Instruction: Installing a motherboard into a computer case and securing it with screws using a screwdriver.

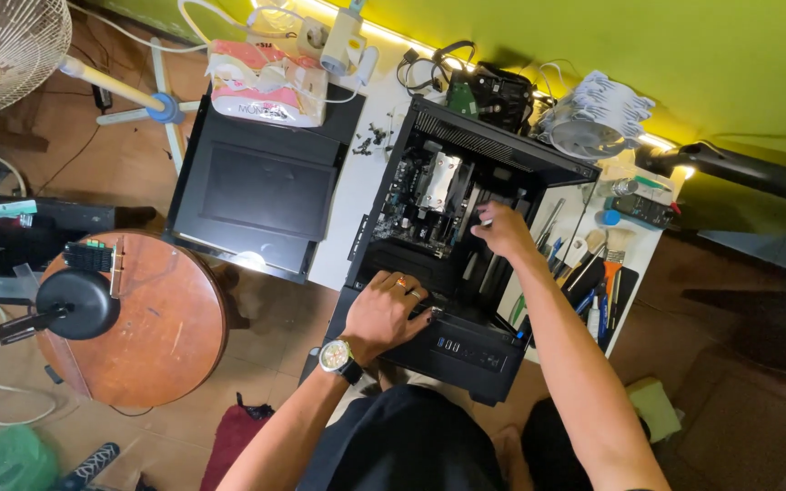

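Left hand (391, 307), watch on wrist: fingers spread flat, pressing the near edge of the computer case (466, 350), grasping nothing. Right hand (502, 227): reaching inside the case at its right side, fingers curled around something small (too hidden to tell what).

Left: round wooden stool (161, 336); black side panel (261, 195) on the table; tissue pack (267, 84) beyond it.
Centre: open case lying flat, cooler (438, 180) and circuit board exposed.
Right: loose hand tools (593, 273).

Risk, as a judgement: a slip of the right hand could knock the board or snag a cable; screws scattered far of the case could roll off.
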